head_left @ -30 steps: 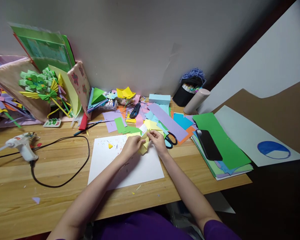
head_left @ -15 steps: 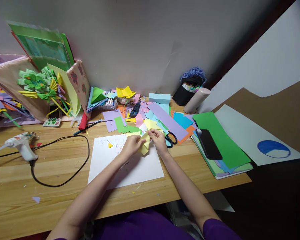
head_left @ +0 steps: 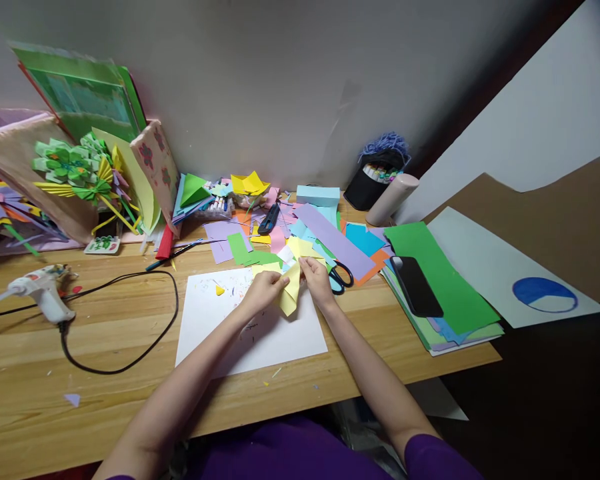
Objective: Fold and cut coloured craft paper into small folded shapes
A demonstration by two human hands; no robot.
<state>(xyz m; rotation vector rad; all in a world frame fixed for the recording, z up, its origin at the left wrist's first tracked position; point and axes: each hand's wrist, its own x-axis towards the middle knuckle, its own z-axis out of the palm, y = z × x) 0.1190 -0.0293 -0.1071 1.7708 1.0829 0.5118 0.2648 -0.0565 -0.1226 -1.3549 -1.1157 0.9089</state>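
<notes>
A folded piece of pale yellow paper (head_left: 291, 293) is held up between both hands, above a white sheet (head_left: 205, 333) on the desk. My left hand (head_left: 264, 291) pinches its left edge with thumb and fingers. At its upper right, my right hand (head_left: 317, 278) grips the paper between thumb and fingertips. The paper's pointed lower end hangs free between the hands. Just right of my right hand lie scissors with black handles (head_left: 343, 275), their blades hidden. A small yellow scrap (head_left: 220, 290) rests on the white sheet.
Coloured paper scraps (head_left: 330, 237) and a black cutter (head_left: 269, 219) lie behind the hands. A glue gun (head_left: 47, 293) with a looped black cable (head_left: 145, 363) is at left. At right, a phone (head_left: 417, 287) rests on stacked green paper (head_left: 460, 300). Markers fill a black holder (head_left: 365, 190).
The folded yellow paper has turned slightly and opened a little, showing more of its lower face. Both hands still hold it in nearly the same place.
</notes>
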